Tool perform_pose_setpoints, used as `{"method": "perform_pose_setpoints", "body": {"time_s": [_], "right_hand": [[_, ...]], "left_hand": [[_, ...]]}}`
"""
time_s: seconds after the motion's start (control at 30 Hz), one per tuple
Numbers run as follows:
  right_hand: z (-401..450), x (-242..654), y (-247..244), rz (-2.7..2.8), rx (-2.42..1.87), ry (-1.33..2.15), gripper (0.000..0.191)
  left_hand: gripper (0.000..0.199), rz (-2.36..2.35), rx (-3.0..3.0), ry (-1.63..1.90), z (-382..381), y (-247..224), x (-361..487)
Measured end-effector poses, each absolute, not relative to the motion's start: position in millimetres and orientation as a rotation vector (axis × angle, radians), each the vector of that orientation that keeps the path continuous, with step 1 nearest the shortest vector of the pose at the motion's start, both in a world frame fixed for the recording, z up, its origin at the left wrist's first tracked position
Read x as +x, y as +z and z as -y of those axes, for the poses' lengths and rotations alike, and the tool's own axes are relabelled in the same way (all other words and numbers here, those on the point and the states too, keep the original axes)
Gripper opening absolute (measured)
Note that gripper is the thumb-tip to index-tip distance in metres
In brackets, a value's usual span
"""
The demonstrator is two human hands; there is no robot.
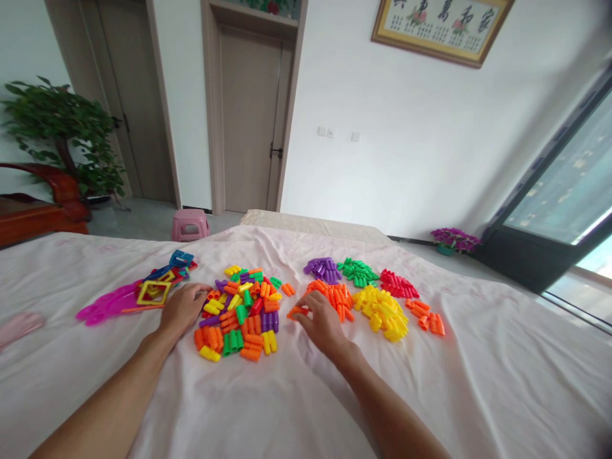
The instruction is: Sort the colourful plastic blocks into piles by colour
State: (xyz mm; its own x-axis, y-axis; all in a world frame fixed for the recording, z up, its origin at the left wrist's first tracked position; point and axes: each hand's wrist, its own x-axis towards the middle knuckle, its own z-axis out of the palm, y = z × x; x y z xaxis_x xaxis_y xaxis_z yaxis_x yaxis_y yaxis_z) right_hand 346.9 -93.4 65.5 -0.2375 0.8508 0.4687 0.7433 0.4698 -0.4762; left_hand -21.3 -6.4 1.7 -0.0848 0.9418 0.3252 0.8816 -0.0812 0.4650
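Observation:
A mixed pile of small plastic pieces [241, 312] in orange, yellow, green, purple and red lies on the pale cloth. My left hand [184, 307] rests at its left edge, fingers bent toward the pieces; whether they grip one is hidden. To the right of the pile, my right hand [321, 319] pinches an orange piece [297, 312] beside the orange heap [340, 297]. Single-colour heaps lie around there: purple [323, 269], green [357, 272], red [398, 284] and yellow [381, 312]. A few orange pieces [433, 322] sit apart at the far right.
Left of my left hand lie a magenta sheet-like item [108, 305], a yellow square frame [153, 292] and blue plastic parts [182, 258]. The cloth [497, 376] has folds. Beyond it stand a pink stool [190, 225] and a wooden chair [62, 197].

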Motion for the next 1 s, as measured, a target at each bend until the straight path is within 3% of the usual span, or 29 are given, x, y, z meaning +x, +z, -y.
{"method": "perform_pose_setpoints", "body": {"time_s": [0.2, 0.4, 1.0], "right_hand": [[65.9, 407.8, 89.5, 1.67, -1.481, 0.156, 0.019], [53.7, 446.0, 77.3, 1.408, -1.683, 0.135, 0.029], [41.1, 451.0, 39.9, 1.655, -1.426, -0.113, 0.027]], "left_hand": [[0.039, -2.067, 2.062, 0.851, 6.4, 0.8, -21.1], [0.04, -2.08, 2.092, 0.836, 4.8, -1.2, -22.1], [0.039, -2.094, 2.129, 0.831, 1.9, -3.9, -22.3]]}}
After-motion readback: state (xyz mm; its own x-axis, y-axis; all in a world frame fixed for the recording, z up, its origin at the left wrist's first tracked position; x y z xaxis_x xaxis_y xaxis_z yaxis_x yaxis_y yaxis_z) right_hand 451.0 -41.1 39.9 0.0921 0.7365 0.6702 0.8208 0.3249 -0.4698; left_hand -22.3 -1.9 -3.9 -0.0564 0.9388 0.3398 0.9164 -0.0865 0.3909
